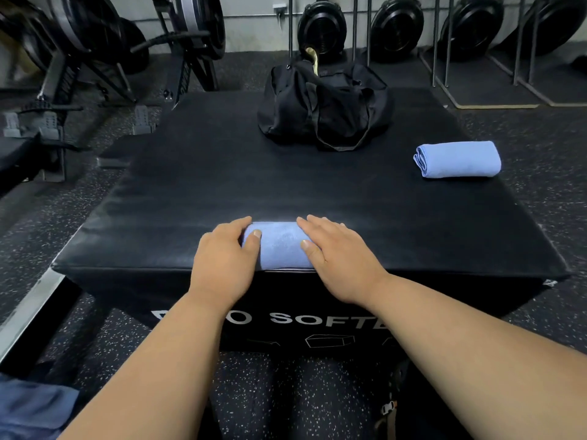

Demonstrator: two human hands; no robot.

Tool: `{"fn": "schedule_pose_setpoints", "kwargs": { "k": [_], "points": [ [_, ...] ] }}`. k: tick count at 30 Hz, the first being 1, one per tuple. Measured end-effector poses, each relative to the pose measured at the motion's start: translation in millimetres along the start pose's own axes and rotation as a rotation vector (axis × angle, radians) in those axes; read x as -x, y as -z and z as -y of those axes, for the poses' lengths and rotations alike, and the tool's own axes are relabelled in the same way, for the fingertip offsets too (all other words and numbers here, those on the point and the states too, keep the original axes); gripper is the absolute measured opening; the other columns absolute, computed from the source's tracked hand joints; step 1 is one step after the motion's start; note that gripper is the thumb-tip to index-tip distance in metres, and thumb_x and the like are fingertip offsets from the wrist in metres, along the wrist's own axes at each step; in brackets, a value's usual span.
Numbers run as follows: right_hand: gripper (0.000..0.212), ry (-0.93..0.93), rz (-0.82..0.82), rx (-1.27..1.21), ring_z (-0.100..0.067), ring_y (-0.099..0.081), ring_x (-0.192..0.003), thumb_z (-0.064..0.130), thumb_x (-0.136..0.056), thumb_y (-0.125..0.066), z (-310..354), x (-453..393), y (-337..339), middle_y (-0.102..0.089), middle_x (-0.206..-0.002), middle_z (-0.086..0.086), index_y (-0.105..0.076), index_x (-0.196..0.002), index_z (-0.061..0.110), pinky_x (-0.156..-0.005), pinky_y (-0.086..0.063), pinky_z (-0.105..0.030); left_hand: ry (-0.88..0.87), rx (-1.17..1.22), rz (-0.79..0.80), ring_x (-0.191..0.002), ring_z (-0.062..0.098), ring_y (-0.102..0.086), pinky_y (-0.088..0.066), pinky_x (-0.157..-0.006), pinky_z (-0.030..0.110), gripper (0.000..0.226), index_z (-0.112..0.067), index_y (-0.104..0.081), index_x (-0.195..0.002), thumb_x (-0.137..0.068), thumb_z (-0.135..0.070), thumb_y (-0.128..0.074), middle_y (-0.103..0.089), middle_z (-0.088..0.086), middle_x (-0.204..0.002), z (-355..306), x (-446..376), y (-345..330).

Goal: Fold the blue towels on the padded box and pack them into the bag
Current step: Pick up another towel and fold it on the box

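Rowing machines (104,42) stand at the far left on the speckled rubber floor (63,217), beside the black padded box (206,173). At the box's near edge the left hand (227,252) lies on the left end of a folded blue towel (279,246), its grip loosely curled over that end with the thumb on top. The right hand (336,252) presses flat on the towel's right end, fingers straight, its grip open. Beyond them, at the back of the box, sits a slumped black duffel bag (324,103) with its strap hanging forward. Right of the bag, near the box's right edge and well apart from the hands, a second folded blue towel (459,159) rests. Fan wheels (397,27) on metal frames line the back wall.
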State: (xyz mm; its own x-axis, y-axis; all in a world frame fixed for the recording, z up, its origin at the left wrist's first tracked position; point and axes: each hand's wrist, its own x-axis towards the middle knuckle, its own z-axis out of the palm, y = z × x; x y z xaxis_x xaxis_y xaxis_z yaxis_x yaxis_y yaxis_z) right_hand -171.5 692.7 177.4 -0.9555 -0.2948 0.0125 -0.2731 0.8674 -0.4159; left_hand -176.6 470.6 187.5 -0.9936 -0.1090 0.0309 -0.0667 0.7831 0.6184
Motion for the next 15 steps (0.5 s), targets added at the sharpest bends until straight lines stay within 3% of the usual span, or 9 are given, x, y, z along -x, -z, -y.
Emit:
{"fn": "schedule_pose_setpoints", "kwargs": {
  "k": [2,5,9,11,15],
  "points": [
    [0.049,0.01,-0.032,-0.015,-0.024,-0.038,-0.149,0.033,-0.114,-0.032,-5,1,3,-0.044,-0.162,-0.002,-0.039,-0.162,0.023,-0.124,-0.027,-0.042,0.087,0.128,0.032,-0.13,0.01,-0.057,-0.042,-0.106,0.029,0.049,-0.031,-0.058,-0.147,-0.101,-0.046,-0.06,-0.063,-0.014,-0.142,-2,3,11],
    [0.046,0.014,-0.052,-0.03,-0.025,-0.048,-0.139,0.028,-0.114,-0.036,-12,3,7,-0.054,-0.152,-0.002,-0.045,-0.159,0.021,-0.118,-0.034,-0.044,0.201,0.247,0.066,-0.116,0.007,-0.064,-0.046,-0.101,0.027,0.052,-0.03,-0.06,-0.143,-0.095,-0.046,-0.069,-0.07,-0.017,-0.126,-4,4,19],
    [0.046,0.023,-0.057,-0.037,-0.026,-0.05,-0.138,0.025,-0.114,-0.037,-17,11,12,-0.054,-0.153,-0.003,-0.046,-0.158,0.019,-0.117,-0.035,-0.043,0.258,0.311,0.121,-0.092,0.015,-0.076,-0.06,-0.096,0.047,0.015,-0.033,-0.08,-0.101,-0.093,-0.043,-0.072,-0.08,-0.012,-0.09,-11,3,13],
    [0.046,-0.003,-0.061,-0.054,-0.028,-0.05,-0.137,0.025,-0.113,-0.037,-22,14,15,-0.054,-0.153,-0.002,-0.046,-0.158,0.02,-0.115,-0.037,-0.044,0.262,0.355,0.139,-0.088,0.019,-0.077,-0.061,-0.094,0.05,0.012,-0.033,-0.082,-0.089,-0.093,-0.04,-0.074,-0.081,-0.009,-0.087,-19,4,8],
    [0.047,-0.063,-0.085,-0.029,-0.03,-0.051,-0.135,0.026,-0.113,-0.035,-42,23,26,-0.052,-0.154,-0.002,-0.046,-0.158,0.023,-0.112,-0.039,-0.046,0.267,0.412,0.173,-0.095,0.023,-0.078,-0.061,-0.097,0.049,0.011,-0.031,-0.083,-0.088,-0.093,-0.038,-0.076,-0.081,-0.008,-0.089,-39,6,-10]
  ]
}}
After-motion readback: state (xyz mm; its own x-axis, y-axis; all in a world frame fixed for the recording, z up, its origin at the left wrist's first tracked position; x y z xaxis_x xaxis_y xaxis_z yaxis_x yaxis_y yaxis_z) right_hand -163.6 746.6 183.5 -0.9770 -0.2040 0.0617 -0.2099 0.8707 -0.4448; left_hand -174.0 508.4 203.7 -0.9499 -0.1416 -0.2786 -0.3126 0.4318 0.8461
